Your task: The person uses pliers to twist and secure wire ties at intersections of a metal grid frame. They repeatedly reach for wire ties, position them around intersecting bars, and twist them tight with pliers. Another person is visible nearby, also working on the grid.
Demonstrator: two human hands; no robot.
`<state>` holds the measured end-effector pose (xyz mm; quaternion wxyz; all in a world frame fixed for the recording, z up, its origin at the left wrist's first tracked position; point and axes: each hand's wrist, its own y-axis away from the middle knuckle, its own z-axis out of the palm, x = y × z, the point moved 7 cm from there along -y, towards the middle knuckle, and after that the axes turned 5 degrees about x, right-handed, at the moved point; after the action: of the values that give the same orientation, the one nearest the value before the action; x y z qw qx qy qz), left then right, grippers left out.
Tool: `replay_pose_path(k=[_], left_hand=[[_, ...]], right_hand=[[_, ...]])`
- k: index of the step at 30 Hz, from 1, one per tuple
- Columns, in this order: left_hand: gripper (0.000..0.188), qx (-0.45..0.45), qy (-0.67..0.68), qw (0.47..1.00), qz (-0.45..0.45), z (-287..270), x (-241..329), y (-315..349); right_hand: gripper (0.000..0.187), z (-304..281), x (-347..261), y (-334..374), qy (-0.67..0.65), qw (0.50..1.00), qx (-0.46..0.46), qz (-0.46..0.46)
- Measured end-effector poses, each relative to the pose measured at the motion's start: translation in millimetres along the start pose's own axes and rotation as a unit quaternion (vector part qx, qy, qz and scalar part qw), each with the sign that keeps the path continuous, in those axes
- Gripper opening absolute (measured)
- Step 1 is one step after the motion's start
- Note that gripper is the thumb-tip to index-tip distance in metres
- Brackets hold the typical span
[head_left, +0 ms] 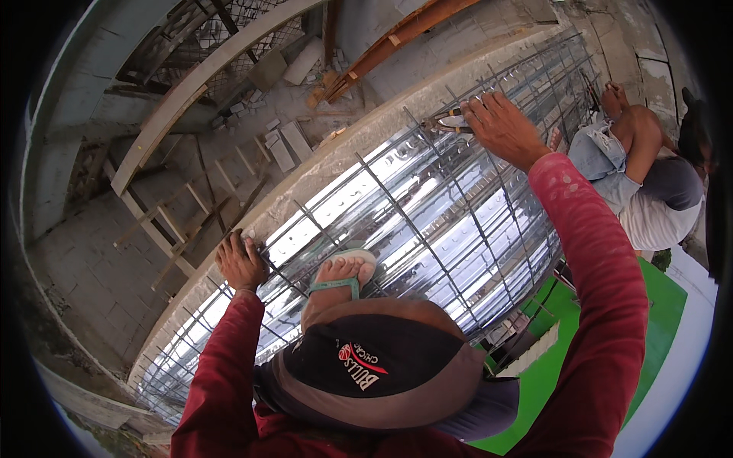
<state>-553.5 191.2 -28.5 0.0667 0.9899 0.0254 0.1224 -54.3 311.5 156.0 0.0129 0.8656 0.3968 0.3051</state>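
My left hand [241, 262] rests on the rebar grid [427, 221], fingers curled around a bar near the concrete edge beam [359, 137]. My right hand [500, 126] reaches far out and grips a pair of pliers [447, 121] at a bar crossing by that edge. Shiny corrugated metal decking [397, 198] lies under the grid. My foot in a green flip-flop [341, 276] stands on the bars between my arms. Both sleeves are red.
Another person [649, 179] crouches on the grid at the right. Beyond the edge beam lies a drop to a lower level with a wooden ladder [191, 221], bricks and timber planks [389, 38]. A green surface [603, 336] shows lower right.
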Motion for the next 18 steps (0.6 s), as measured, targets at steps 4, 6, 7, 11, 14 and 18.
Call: replay_pose_path(k=[4, 6, 7, 11, 14, 18], left_hand=[[0.045, -0.026, 0.009, 1.000, -0.012, -5.0, 1.3, 0.4], [0.045, -0.020, 0.009, 1.000, -0.009, -2.8, 0.9, -0.8], [0.045, -0.021, 0.010, 1.000, -0.009, -2.9, 2.1, -1.4], [0.045, -0.026, 0.003, 1.000, -0.013, 1.2, -3.4, -0.7], [0.045, -0.024, 0.011, 1.000, -0.009, 0.8, -0.4, -1.2], [0.046, -0.021, 0.020, 1.000, -0.010, -1.2, 0.5, -2.1]], right_hand=[[0.037, 8.8, -11.5, 2.6, -0.165, 0.950, -0.224, 0.143], [0.040, 33.1, -20.9, 19.5, -0.328, 0.828, -0.346, 0.296], [0.043, 44.1, -29.0, 31.3, -0.400, 0.742, -0.395, 0.365], [0.052, 46.1, -51.3, 51.3, -0.748, 0.289, -0.342, 0.491], [0.052, 42.1, -58.8, 53.5, -0.720, 0.366, -0.379, 0.452], [0.057, 46.1, -43.3, 46.1, -0.356, 0.804, -0.325, 0.348]])
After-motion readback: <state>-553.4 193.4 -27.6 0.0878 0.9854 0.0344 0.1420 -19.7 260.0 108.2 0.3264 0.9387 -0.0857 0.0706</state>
